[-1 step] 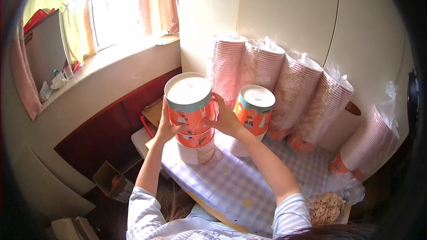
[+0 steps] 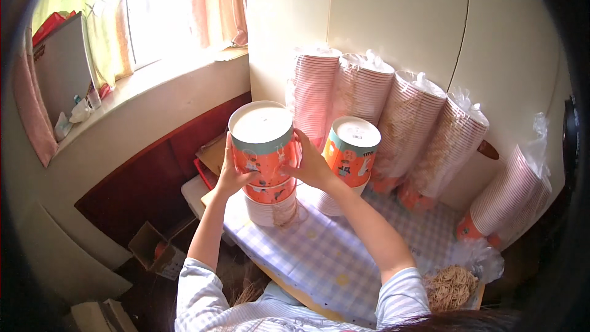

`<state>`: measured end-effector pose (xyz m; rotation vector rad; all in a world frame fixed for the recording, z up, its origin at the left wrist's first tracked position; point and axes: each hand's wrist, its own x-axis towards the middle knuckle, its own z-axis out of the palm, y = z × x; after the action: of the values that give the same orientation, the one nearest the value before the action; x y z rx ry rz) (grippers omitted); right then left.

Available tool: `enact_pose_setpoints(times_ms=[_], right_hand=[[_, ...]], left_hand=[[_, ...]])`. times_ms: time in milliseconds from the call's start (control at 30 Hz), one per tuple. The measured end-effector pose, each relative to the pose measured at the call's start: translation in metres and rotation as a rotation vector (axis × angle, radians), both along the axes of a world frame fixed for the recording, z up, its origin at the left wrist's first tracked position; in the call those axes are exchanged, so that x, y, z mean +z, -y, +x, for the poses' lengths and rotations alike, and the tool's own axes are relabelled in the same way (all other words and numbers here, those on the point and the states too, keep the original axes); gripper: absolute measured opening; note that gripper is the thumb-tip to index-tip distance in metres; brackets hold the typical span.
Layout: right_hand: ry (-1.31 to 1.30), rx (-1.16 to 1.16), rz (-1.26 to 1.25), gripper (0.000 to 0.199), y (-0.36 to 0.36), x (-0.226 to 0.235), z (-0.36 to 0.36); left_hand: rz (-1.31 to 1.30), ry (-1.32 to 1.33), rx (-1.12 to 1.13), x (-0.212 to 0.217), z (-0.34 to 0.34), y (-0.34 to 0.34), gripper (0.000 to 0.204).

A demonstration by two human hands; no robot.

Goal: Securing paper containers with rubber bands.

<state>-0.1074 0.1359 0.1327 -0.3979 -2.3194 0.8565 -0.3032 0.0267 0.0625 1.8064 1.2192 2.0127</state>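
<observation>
My left hand point(image 2: 233, 175) and my right hand point(image 2: 313, 163) press against opposite sides of an upside-down paper bucket point(image 2: 268, 163), orange with a teal band and cartoon figures. Its pale round base faces up. Directly below it is a short stack of nested paper buckets point(image 2: 265, 214) with white rims, standing on the tablecloth. A tangle of beige strands point(image 2: 287, 215) hangs at that stack's front. Just right of my right hand stands a second, similar upturned bucket point(image 2: 349, 157), also over white rims; my forearm partly hides its lower part.
Tall bagged stacks of paper buckets point(image 2: 409, 120) line the wall behind the checked tablecloth point(image 2: 335, 255). Another bagged stack point(image 2: 507, 193) leans at the right. A bundle of beige strands point(image 2: 452, 289) lies at the table's near right corner. An open cardboard box point(image 2: 157, 249) sits lower left.
</observation>
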Motion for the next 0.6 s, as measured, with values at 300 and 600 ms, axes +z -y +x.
enact_pose_setpoints(times_ms=[300,600], right_hand=[[0.136,-0.064,0.017,0.102,-0.006,-0.044,0.001],[0.137,-0.072,0.061,0.102,-0.007,-0.059,0.000]], left_hand=[[-0.174,0.016,0.047,-0.032,0.005,0.001,0.116],[-0.144,0.130,-0.071,-0.038,0.009,0.001,0.116]])
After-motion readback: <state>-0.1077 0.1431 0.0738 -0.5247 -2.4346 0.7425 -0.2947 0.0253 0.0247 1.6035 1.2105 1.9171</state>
